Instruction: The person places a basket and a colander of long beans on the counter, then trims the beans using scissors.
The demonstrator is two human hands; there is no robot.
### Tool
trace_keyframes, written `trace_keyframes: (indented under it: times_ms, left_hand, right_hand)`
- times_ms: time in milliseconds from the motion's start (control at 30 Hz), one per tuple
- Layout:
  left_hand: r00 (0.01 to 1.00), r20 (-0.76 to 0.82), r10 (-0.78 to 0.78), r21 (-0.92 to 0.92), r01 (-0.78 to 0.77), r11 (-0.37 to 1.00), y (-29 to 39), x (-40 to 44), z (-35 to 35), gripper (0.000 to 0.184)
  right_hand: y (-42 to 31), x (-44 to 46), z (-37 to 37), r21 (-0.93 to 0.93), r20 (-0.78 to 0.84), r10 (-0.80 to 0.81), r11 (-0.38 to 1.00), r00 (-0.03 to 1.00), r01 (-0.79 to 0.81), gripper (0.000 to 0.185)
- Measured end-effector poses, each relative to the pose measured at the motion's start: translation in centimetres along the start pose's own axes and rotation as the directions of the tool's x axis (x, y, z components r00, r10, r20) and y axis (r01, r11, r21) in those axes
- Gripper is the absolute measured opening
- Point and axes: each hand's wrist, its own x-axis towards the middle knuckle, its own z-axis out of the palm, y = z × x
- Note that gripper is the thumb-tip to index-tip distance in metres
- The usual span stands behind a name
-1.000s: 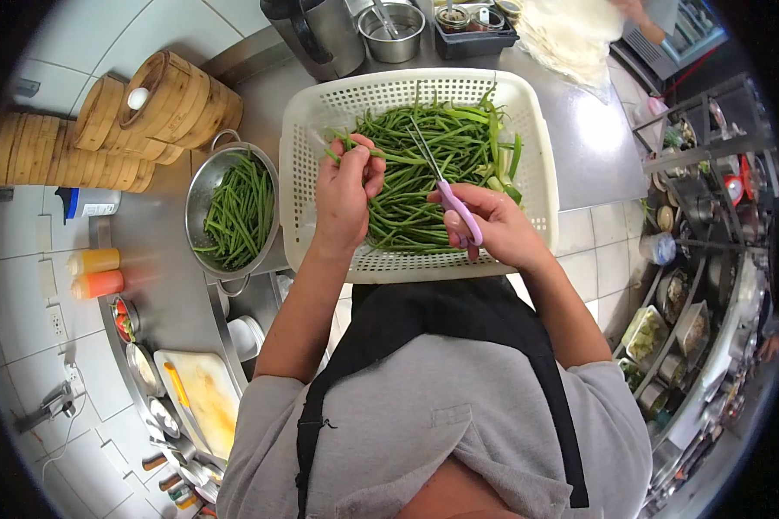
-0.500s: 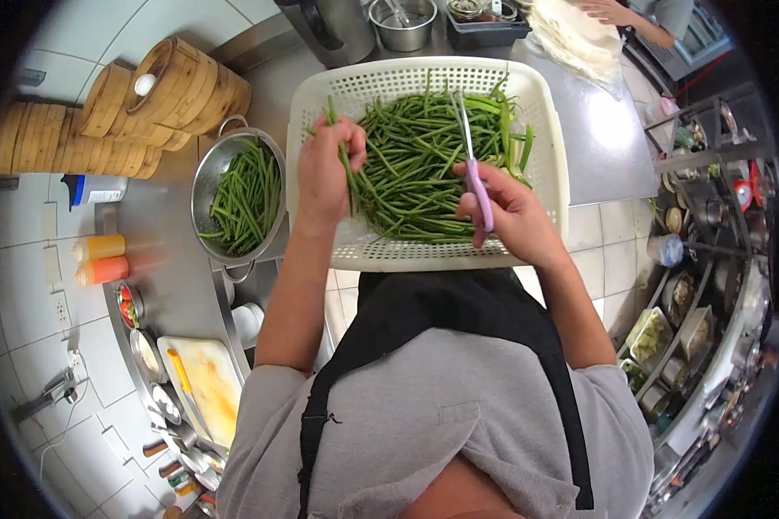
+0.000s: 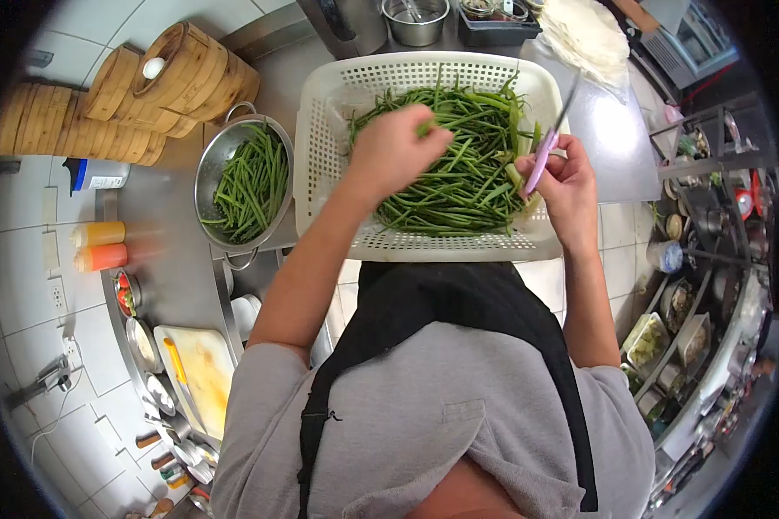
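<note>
Scissors [image 3: 542,164] shifted right | left hand [image 3: 394,151] hides some beans [image 3: 446,208] | colander [image 3: 204,186] beside basket [image 3: 318,143]

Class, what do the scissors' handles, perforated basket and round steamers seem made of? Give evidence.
Scissors' handles: probably plastic; smooth, evenly lilac.
Perforated basket: likely plastic; dull off-white, regular moulded holes.
Round steamers: apparently bamboo; matt tan, bent bands.

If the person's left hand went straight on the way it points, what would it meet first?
Probably the long, thin green beans heaped in the white perforated plastic basket, though how high the left hand sits is unclear.
</note>
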Motion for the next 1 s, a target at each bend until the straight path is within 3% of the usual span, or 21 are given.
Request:
trace_keyframes:
  times_ms: [100, 167, 233, 300, 333, 400, 467, 500, 533, 567, 633, 700, 767, 833, 1000]
  left_hand:
    - [0.986, 0.084, 0.143, 0.333, -0.163, 0.929, 0.6, 0.1, 3.7, 0.033]
    - [0.984, 0.092, 0.155, 0.358, -0.178, 0.917, -0.8, 0.1, 4.5, 0.032]
    - [0.978, 0.109, 0.178, 0.381, -0.207, 0.901, -0.7, 0.1, 3.6, 0.03]
    - [0.996, 0.092, -0.009, 0.275, -0.017, 0.961, -0.9, -1.3, 0.5, 0.029]
    - [0.995, 0.097, -0.002, 0.279, -0.025, 0.96, -1.7, -1.9, -0.5, 0.029]
    - [0.991, 0.109, -0.08, -0.128, 0.094, 0.987, -3.1, -2.7, -2.1, 0.028]
    - [0.995, 0.078, -0.057, -0.227, 0.074, 0.971, -3.1, -3.6, -2.7, 0.027]
    - [0.998, 0.053, -0.042, -0.325, 0.057, 0.944, -3.0, -4.0, -2.9, 0.026]
    - [0.998, 0.051, -0.04, -0.363, 0.056, 0.93, -3.4, -4.2, -2.7, 0.024]
    - [0.998, 0.048, -0.039, -0.366, 0.054, 0.929, -3.3, -4.5, -2.6, 0.024]
    - [0.999, 0.033, -0.036, -0.333, 0.045, 0.942, -2.8, -4.8, -2.7, 0.023]
    - [0.999, 0.014, -0.05, -0.311, 0.052, 0.949, -2.4, -5.1, -2.8, 0.023]
    - [0.998, -0.003, -0.064, -0.285, 0.061, 0.957, -2.1, -5.2, -3.1, 0.022]
    - [0.998, -0.032, -0.056, -0.164, 0.05, 0.985, -1.8, -5.3, -3.4, 0.023]
    - [1.0, 0.004, -0.027, -0.029, 0.027, 0.999, -1.2, -5.3, -3.3, 0.025]
  right_hand:
    - [-0.2, 0.1, 1.0, -0.054, -0.022, -0.103, 0.993, 0.994, 0.102, 0.035]
    - [-0.3, 0.2, 0.8, -0.121, -0.032, -0.145, 0.983, 0.989, 0.14, 0.035]
    - [0.1, 0.5, -0.5, -0.39, 0.126, -0.111, 0.908, 0.986, 0.152, 0.035]
    - [0.1, 0.1, -0.6, -0.373, 0.03, -0.078, 0.924, 0.997, 0.084, 0.035]
    - [0.5, 0.1, -0.7, -0.445, -0.02, -0.102, 0.892, 0.995, 0.082, 0.034]
    - [1.1, 0.5, -0.6, -0.513, -0.068, -0.138, 0.854, 0.988, 0.084, 0.033]
    - [1.3, 0.6, -0.3, -0.013, -0.039, -0.033, 0.999, 0.999, 0.032, 0.027]
    - [0.9, 0.6, -0.1, -0.014, -0.037, -0.037, 0.999, 0.999, 0.036, 0.027]
    - [0.3, 0.4, 0.3, 0.029, 0.014, 0.063, 0.998, 0.998, -0.063, 0.025]
    - [-0.1, 0.3, 0.8, 0.066, 0.069, 0.16, 0.984, 0.985, -0.164, 0.023]
    - [-0.2, 0.2, 1.3, 0.127, 0.096, 0.203, 0.968, 0.974, -0.214, 0.025]
    - [-0.4, 0.3, 1.4, -0.103, 0.25, 0.21, 0.976, 0.945, -0.19, 0.025]
    - [-0.4, 0.4, 1.4, -0.116, 0.296, 0.219, 0.974, 0.93, -0.193, 0.028]
    - [-0.2, 0.6, 1.4, -0.346, 0.336, 0.13, 0.938, 0.933, -0.006, 0.032]
    - [-0.3, 0.6, 1.6, -0.335, 0.341, 0.145, 0.942, 0.929, -0.024, 0.033]
